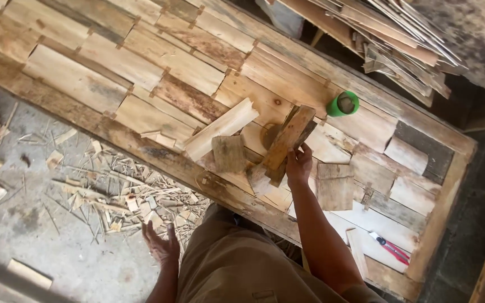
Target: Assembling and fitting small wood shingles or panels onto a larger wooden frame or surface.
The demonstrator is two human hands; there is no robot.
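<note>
Gripped at its lower end by the right hand (298,164), a short plank (288,136) was held tilted above the slatted panel (169,62); the left hand (161,246) hung open, empty; slippage onto loose offcuts (228,152) was judged possible, splinters likewise.

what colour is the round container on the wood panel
Bright green container, seen best in the head view, beyond the right hand.

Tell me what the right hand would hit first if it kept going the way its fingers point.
The right hand already grips the wood pieces. Beyond them, likely the green cup on the panel, though depth is unclear.
</note>
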